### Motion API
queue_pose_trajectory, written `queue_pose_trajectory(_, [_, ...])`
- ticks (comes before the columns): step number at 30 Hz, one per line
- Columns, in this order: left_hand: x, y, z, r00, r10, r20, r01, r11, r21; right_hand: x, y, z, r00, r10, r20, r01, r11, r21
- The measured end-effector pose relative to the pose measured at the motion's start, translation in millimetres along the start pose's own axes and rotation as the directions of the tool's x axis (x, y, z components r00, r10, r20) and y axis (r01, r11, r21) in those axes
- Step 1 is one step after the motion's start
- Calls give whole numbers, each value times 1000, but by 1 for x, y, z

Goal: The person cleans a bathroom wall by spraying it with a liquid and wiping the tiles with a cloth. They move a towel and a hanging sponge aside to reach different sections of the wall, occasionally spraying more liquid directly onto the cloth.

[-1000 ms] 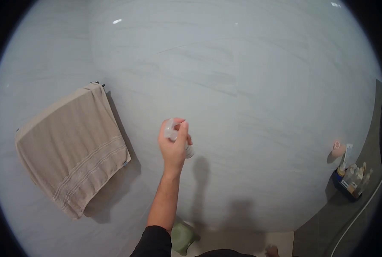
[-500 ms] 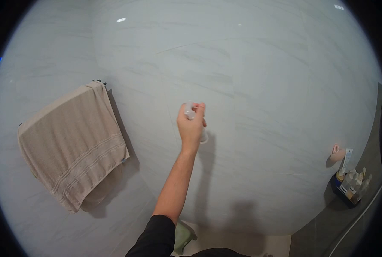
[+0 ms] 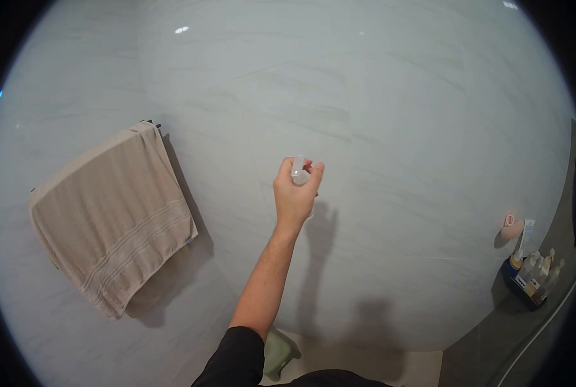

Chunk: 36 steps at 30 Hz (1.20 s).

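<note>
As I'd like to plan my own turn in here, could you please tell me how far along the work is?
Nothing plainly looks done: I can make out no wet or wiped patch on the wall. In hand is what looks like a spray bottle, held up before the wall in the left hand. Its use and setting it down are probably left; how much remains, I cannot tell.

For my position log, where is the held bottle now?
Head view, near centre: the bottle is in the left hand, in front of the pale wall, right of the hanging towel.
</note>
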State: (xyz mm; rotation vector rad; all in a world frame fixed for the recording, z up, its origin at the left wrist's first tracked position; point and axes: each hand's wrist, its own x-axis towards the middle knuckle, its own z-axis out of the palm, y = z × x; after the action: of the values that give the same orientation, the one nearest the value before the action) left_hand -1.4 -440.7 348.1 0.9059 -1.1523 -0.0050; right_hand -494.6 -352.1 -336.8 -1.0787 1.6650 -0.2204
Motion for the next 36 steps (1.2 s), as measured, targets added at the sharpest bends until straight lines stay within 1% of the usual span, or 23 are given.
queue_pose_trajectory(3, [6,-22,-27,997,2,-73,2,999,51,0,0,-2,1000,7,-2,-7,1000,-21])
queue_pose_trajectory(5, [9,-34,-45,954,-135,-267,75,971,-225,-2,3,0,1000,10,-3,-10,999,-35])
queue_pose_trajectory(9, [-12,-67,-61,941,-213,-263,156,962,-222,-2,3,5,1000,15,-2,-15,998,-56])
queue_pose_trajectory(11, [-32,-80,-53,945,-222,-238,203,974,-102,-1,2,7,1000,7,5,-7,998,-68])
queue_pose_trajectory(13, [-60,-78,-34,974,-227,4,224,961,160,0,3,8,1000,3,6,-2,996,-85])
queue_pose_trajectory(15, [-88,-95,-12,986,-134,99,117,980,161,5,7,6,1000,-25,15,27,991,-135])
queue_pose_trajectory(16, [-91,-93,-14,986,-142,91,126,979,159,21,22,4,995,-84,49,93,970,-227])
queue_pose_trajectory(17, [-93,-92,-14,975,-221,32,217,972,91,36,35,-2,943,-275,186,332,809,-485])
queue_pose_trajectory(18, [-95,-91,-14,953,-301,-18,302,953,20,56,50,-7,822,-445,356,558,500,-663])
queue_pose_trajectory(19, [-93,-94,-16,951,-308,-15,308,951,17,57,51,-14,600,-586,544,684,24,-729])
queue_pose_trajectory(20, [-89,-99,-21,929,-342,-142,323,936,-140,58,51,-9,810,-423,405,578,462,-673])
queue_pose_trajectory(21, [-87,-104,-27,884,-388,-260,311,904,-292,40,33,-5,957,-198,210,265,894,-361])
queue_pose_trajectory(22, [-88,-108,-35,883,-392,-258,315,903,-292,-6,-11,-1,1000,24,13,-23,999,-26])
queue_pose_trajectory(23, [-89,-111,-42,856,-451,-252,360,871,-335,-15,-21,1,997,78,-29,-77,997,28])
queue_pose_trajectory(24, [-91,-114,-48,826,-508,-244,401,834,-378,-15,-19,2,997,75,-15,-75,997,-27])
queue_pose_trajectory(26, [-100,-120,-50,839,-494,-227,404,846,-348,-20,-19,2,997,83,8,-81,988,-129])
queue_pose_trajectory(28, [-119,-126,-39,897,-419,-140,402,906,-133,-27,-22,2,994,102,29,-92,965,-245])
queue_pose_trajectory(29, [-132,-128,-32,895,-423,-145,406,904,-133,-36,-28,2,993,114,32,-100,952,-291])
queue_pose_trajectory(31, [-156,-130,-22,921,-385,50,376,917,132,-56,-45,-1,990,139,23,-121,925,-360])
queue_pose_trajectory(32, [-161,-132,-23,921,-387,46,379,917,129,-63,-52,-1,990,142,8,-129,918,-374])
queue_pose_trajectory(34, [-165,-136,-23,858,-507,-83,505,862,-40,-75,-68,-3,990,138,-26,-138,924,-357])
queue_pose_trajectory(35, [-165,-139,-27,856,-511,-82,509,860,-42,-41,-43,0,994,101,-32,-105,937,-333])
queue_pose_trajectory(36, [-163,-143,-36,827,-543,-145,525,839,-147,-24,-33,2,997,63,-37,-71,948,-310])
